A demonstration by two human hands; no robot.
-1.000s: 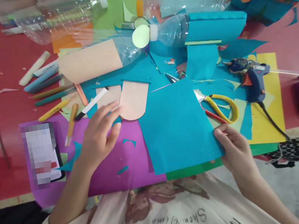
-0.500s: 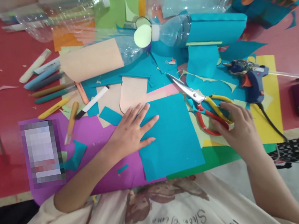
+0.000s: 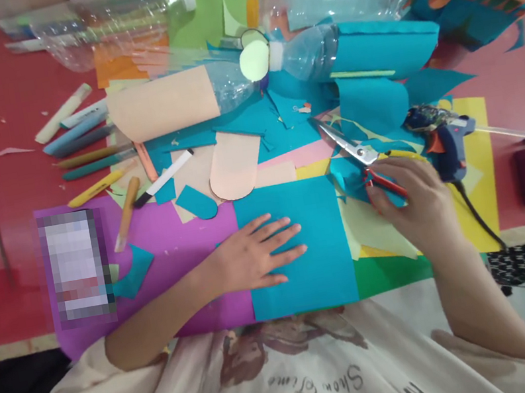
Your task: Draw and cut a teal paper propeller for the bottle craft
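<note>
My left hand [image 3: 259, 254] lies flat with fingers spread on the left part of a square blue paper sheet [image 3: 316, 214]. To the right of the sheet, my right hand [image 3: 414, 198] has its fingers curled round the handles of a pair of scissors [image 3: 361, 154], one handle red and one yellow. The metal blades point up and left over blue and pale green scraps. Beyond my left hand are a rounded peach paper piece [image 3: 235, 164] and a small rounded blue piece [image 3: 198, 202].
Two paper-wrapped bottles, one peach [image 3: 167, 105] and one blue [image 3: 383, 49], lie across the back. A glue gun [image 3: 449, 142] rests at the right on yellow paper. Several markers [image 3: 80, 129] lie at the left, with a phone [image 3: 77, 264] on purple paper [image 3: 182, 290].
My right hand has closed round the scissors' handles, and the scissors have shifted slightly right. My left hand has slid right and nearer to me on the blue sheet.
</note>
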